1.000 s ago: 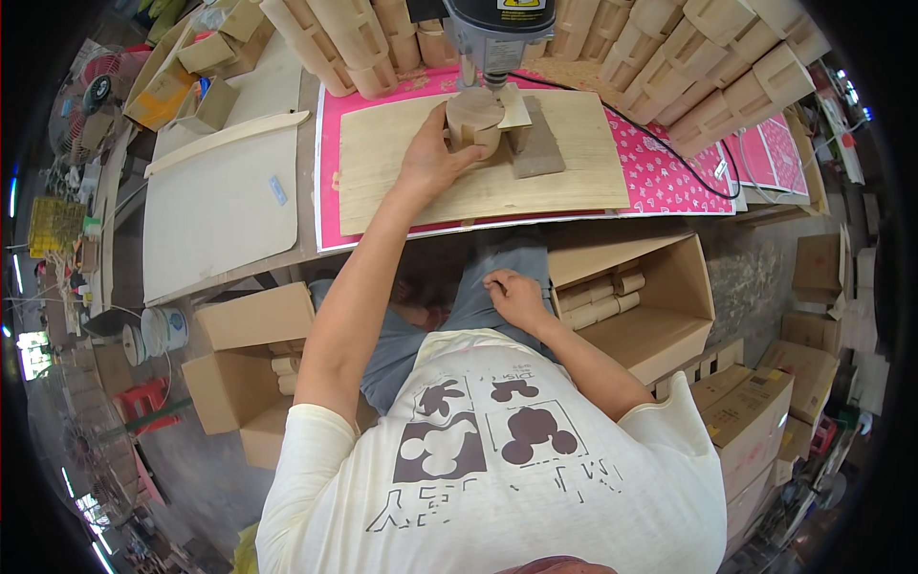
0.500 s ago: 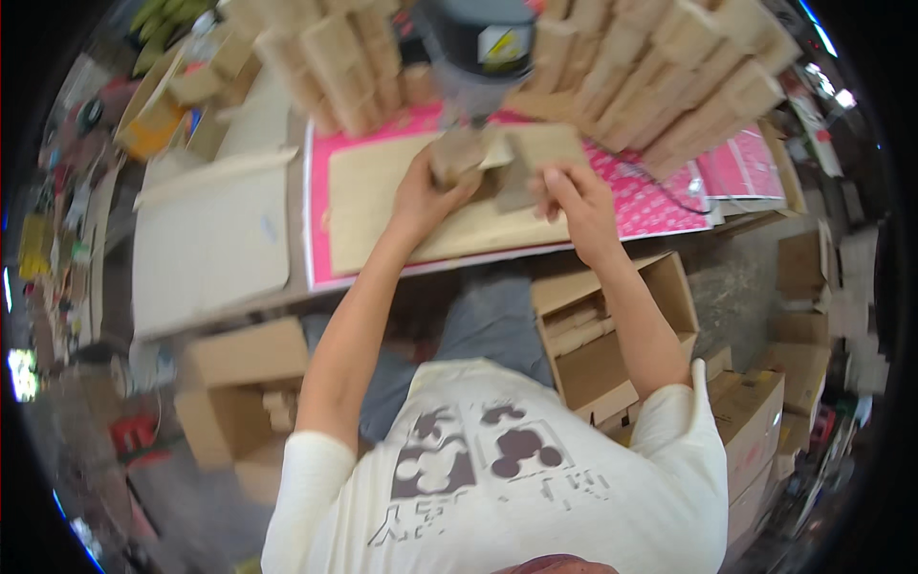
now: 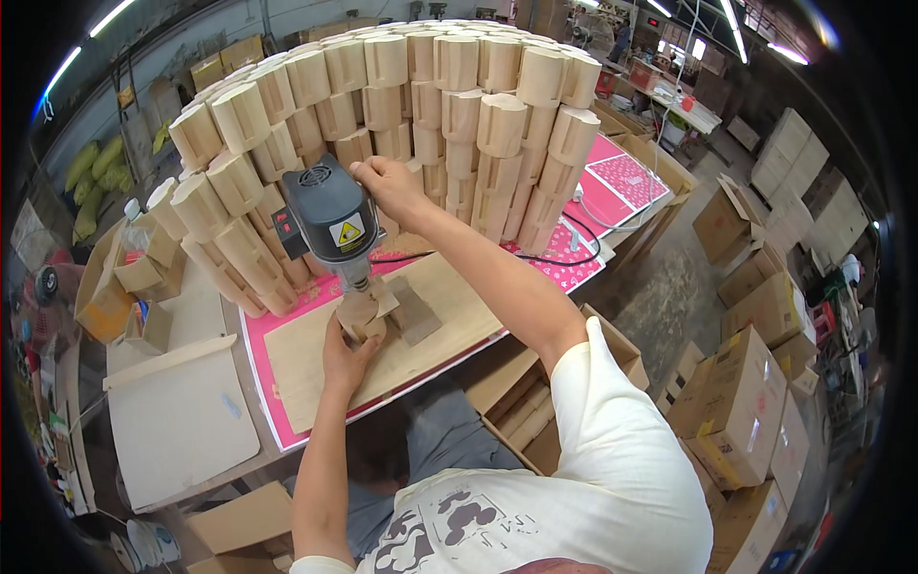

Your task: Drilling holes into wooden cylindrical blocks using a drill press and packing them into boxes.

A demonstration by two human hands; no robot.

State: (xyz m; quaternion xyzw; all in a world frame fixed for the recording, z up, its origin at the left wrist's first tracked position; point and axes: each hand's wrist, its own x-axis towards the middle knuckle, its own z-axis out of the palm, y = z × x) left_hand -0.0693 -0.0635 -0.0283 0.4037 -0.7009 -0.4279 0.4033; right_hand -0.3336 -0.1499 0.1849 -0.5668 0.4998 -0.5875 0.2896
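1. Gripping a wooden block [image 3: 357, 311] from its near side, the person's left hand [image 3: 346, 362] is closing around it, thumb pressing on the right, fingers wrapping the left.
2. That block is sitting between thumb and fingers, standing upright on a flat board [image 3: 287, 368], right below the chuck of a drill machine [image 3: 332, 215]; from here I'm not making out whether the bit is touching it.
3. Up at the machine's right side, the right hand [image 3: 387, 187] is curling its fingers; I cannot tell what they are closing on.
4. Its rounded top is showing a flat, brownish face, while the paler side is partly hiding behind the hand.
5. Just right of it, a thin grey-brown plate [image 3: 416, 311] is lying flat on the board.
6. Smooth and pale, the board is covering part of a glossy pink sheet [image 3: 258, 354].
7. Behind the machine's dark, rounded housing, stacked wooden blocks [image 3: 382, 110] are rising in columns, their light, smooth sides showing long straight grooves.
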